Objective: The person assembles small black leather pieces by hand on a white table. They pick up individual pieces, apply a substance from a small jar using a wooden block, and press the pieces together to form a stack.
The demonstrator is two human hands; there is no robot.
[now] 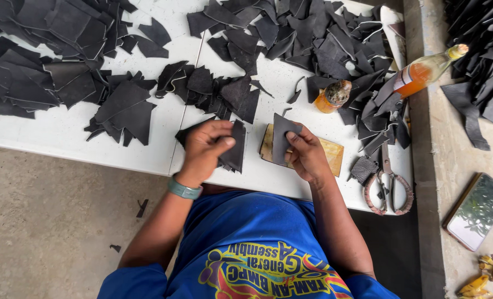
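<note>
Two bare hands sorting dark cut leather pieces at a white table, seen from above.

Centre frame: left hand [205, 147] clamped on a small stack of black leather pieces [234, 148]; right hand [307, 155] pinching one dark grey leather cut-out [282, 135] above a tan wooden block [329, 152]. Lower right: rusty scissors [389, 185]. Possible mishap: stack fanning apart under a loose grip, pieces slipping over the near table edge.

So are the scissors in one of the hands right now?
No. The scissors lie on the white table, while the right hand holds a dark leather piece and the left hand holds a stack of pieces.
</note>
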